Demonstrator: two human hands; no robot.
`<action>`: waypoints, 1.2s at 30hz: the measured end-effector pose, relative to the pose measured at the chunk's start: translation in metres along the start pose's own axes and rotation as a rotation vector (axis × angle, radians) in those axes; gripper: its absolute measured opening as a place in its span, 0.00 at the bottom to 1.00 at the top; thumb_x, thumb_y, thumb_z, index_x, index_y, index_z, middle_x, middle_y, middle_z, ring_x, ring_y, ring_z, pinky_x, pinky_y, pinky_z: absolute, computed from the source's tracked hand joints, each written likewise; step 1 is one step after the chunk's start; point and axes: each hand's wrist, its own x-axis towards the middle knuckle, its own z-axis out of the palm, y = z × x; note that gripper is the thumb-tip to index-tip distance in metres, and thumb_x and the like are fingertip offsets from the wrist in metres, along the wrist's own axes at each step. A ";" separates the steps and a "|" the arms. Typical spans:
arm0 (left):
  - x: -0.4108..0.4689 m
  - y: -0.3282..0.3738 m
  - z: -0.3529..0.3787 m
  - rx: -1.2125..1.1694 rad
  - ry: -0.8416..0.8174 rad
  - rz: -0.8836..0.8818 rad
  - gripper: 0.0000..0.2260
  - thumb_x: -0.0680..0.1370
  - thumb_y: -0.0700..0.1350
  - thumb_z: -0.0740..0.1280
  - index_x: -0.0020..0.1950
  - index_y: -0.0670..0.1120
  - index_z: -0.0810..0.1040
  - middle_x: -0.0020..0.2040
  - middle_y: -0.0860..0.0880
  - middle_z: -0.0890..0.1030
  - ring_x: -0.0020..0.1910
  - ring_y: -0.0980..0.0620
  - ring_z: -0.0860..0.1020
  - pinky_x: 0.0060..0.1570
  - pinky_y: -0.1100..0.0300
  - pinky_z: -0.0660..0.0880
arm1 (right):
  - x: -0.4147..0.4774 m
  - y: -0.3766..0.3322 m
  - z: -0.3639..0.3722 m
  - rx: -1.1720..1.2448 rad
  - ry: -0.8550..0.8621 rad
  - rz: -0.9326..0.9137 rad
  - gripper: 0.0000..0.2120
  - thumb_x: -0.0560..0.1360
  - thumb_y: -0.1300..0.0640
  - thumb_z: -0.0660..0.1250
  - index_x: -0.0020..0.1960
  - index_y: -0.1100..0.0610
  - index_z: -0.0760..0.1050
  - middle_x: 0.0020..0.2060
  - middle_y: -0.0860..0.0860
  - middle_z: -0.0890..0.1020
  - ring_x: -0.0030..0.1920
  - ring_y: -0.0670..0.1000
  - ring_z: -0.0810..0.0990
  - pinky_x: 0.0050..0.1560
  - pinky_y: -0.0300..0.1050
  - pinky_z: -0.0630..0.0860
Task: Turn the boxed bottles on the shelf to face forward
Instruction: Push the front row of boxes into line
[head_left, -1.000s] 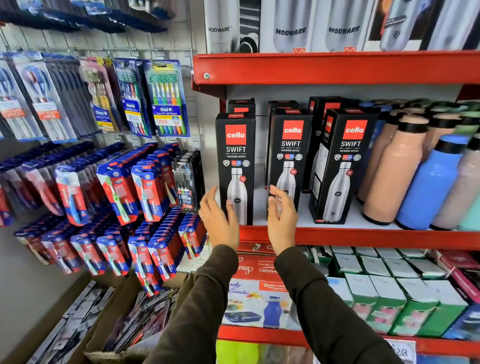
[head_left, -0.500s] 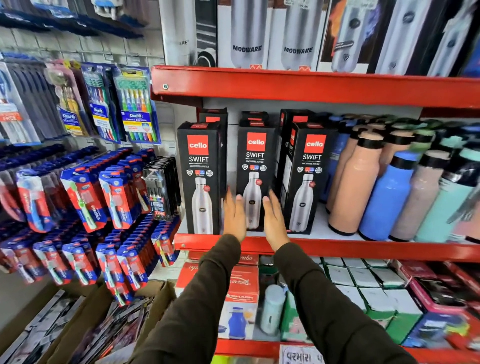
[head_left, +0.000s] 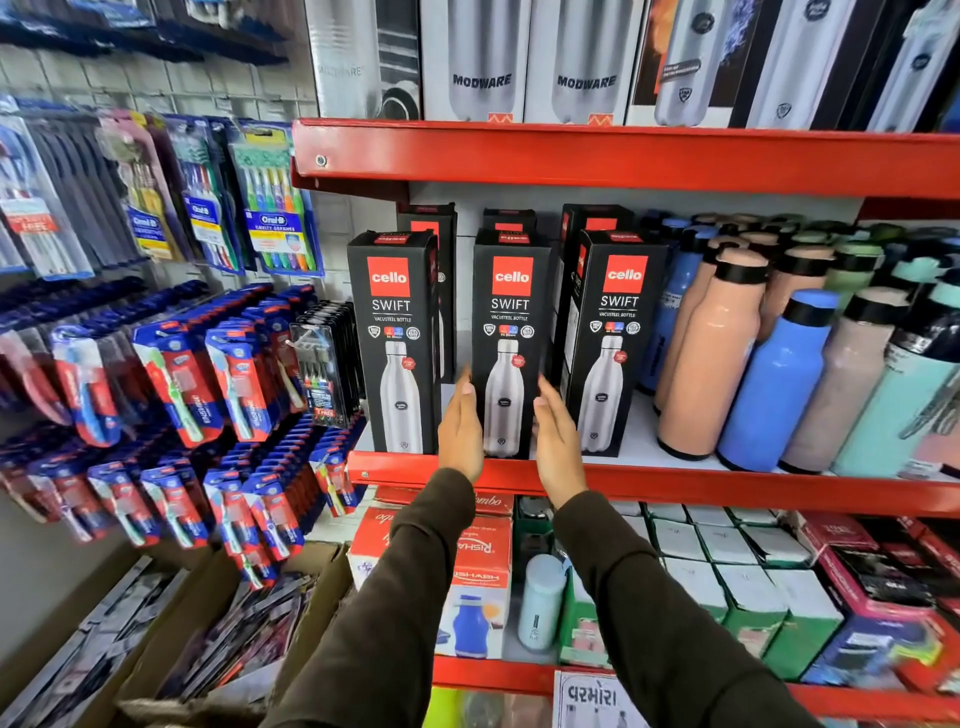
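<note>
on shelf (head_left: 613, 480): middle box (head_left: 508, 343)
change: hands moved in from below, now flanking it
left grip (head_left: 460, 423): open, flat
right grip (head_left: 557, 439): open, flat
meaning: squaring next

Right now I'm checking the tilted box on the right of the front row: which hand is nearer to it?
Right. The right hand sits just left of the tilted box; the left hand is beyond the middle box.

You see black boxed bottles (head_left: 511, 343) with red logo squares, white lettering and silver bottle pictures, standing on a red-edged shelf (head_left: 675, 486) beside peach (head_left: 706, 358), blue (head_left: 774, 384) and mint (head_left: 893, 410) loose bottles with black collars, while your sleeves (head_left: 405, 597) are dark olive-brown.
</note>
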 end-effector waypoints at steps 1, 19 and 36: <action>-0.012 -0.003 0.000 -0.003 0.012 -0.012 0.21 0.84 0.55 0.50 0.77 0.53 0.62 0.77 0.53 0.65 0.76 0.57 0.61 0.75 0.61 0.55 | -0.011 0.006 -0.003 0.010 -0.004 0.020 0.19 0.84 0.52 0.54 0.75 0.46 0.65 0.71 0.40 0.67 0.75 0.44 0.63 0.78 0.52 0.60; -0.027 -0.004 0.011 0.042 0.124 0.094 0.22 0.83 0.52 0.53 0.78 0.52 0.58 0.78 0.53 0.62 0.77 0.55 0.59 0.76 0.57 0.55 | -0.018 -0.002 -0.004 -0.030 0.065 -0.093 0.19 0.83 0.50 0.55 0.73 0.50 0.67 0.71 0.46 0.71 0.71 0.43 0.69 0.75 0.52 0.65; -0.018 0.010 0.132 0.009 -0.090 0.169 0.24 0.84 0.48 0.52 0.80 0.48 0.50 0.81 0.52 0.53 0.79 0.58 0.52 0.78 0.59 0.50 | 0.030 -0.006 -0.111 -0.058 0.215 -0.018 0.22 0.84 0.51 0.53 0.77 0.53 0.61 0.76 0.50 0.63 0.77 0.49 0.60 0.79 0.50 0.55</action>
